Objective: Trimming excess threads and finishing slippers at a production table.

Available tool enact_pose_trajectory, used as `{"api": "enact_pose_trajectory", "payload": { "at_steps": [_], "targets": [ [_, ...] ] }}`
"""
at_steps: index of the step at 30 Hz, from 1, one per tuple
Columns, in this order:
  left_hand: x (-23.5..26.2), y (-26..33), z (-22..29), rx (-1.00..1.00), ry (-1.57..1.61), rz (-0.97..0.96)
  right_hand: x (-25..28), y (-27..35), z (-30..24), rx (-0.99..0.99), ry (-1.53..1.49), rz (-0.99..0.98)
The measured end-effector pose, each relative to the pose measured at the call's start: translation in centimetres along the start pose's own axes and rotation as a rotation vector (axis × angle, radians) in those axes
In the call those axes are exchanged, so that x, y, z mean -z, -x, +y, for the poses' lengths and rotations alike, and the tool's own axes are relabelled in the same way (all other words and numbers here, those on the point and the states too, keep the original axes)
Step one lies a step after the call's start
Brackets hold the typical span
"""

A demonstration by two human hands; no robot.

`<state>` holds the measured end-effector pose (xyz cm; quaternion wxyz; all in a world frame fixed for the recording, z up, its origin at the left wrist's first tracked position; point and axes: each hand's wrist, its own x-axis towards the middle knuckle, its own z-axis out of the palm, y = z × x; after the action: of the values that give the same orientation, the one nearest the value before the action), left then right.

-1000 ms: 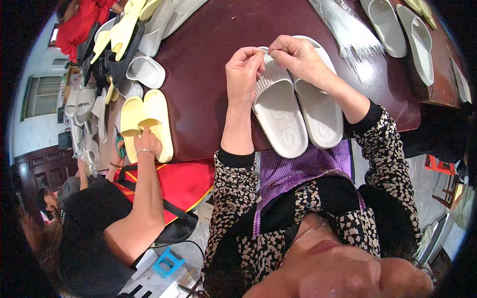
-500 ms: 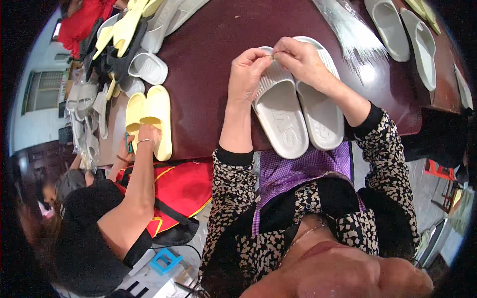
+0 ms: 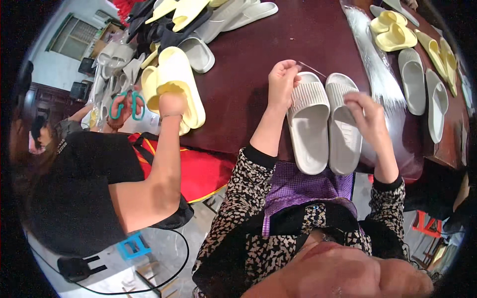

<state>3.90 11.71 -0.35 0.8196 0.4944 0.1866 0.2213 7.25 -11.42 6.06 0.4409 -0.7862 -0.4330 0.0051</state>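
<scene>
Left hand (image 3: pixel 284 82): thumb and fingers drawn together in a pinch, beside the strap of the near grey pair at its left, upper end; a thin strand (image 3: pixel 312 69) runs from the fingertips toward the right.
Right hand (image 3: pixel 366 114): fingers partly curled, blurred, over the right side of the pair; whether it grips anything cannot be told.
Grey slipper, left unit (image 3: pixel 308 136): sole down, ribbed strap at the far end, heel toward the wearer.
Grey slipper, right unit (image 3: pixel 343 144): just beside the left unit, same orientation, strap partly behind the right hand.
Work surface: dark red table (image 3: pixel 238 99); both heels lie at its near edge.
Apron (image 3: pixel 303 186): purple check, directly below the heels.
Bundle to the right: clear, thin strips (image 3: pixel 380 69), lying lengthwise near the pair.
Beyond the bundle: two single grey slippers (image 3: pixel 411 82) and yellow slippers (image 3: pixel 395 37).
Co-worker, at left: one hand (image 3: pixel 173 104) inserted in a yellow slipper (image 3: pixel 175 67); the other hand (image 3: pixel 121 111) carries teal-handled scissors (image 3: pixel 133 105).
Far left stock: heaped slippers in yellow, black and grey, including a grey slipper (image 3: pixel 196 54) near the yellow one.
Below the co-worker's arm: red cloth (image 3: pixel 203 171) with yellow edging; lower down, a blue plastic stool (image 3: pixel 133 247).
</scene>
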Motion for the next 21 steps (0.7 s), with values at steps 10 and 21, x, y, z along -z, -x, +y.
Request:
{"api": "enact_pose_trajectory", "payload": {
  "at_steps": [10, 21],
  "targets": [
    [0.4, -2.0, -1.4, -0.094, -0.213, 0.181, -3.4, 1.4, 2.4, 0.116, 0.482, -0.305],
    [1.6, -1.8, -1.9, -0.055, -0.095, 0.120, 2.7, 2.4, 4.5, 0.122, 0.616, 0.106]
  ]
}}
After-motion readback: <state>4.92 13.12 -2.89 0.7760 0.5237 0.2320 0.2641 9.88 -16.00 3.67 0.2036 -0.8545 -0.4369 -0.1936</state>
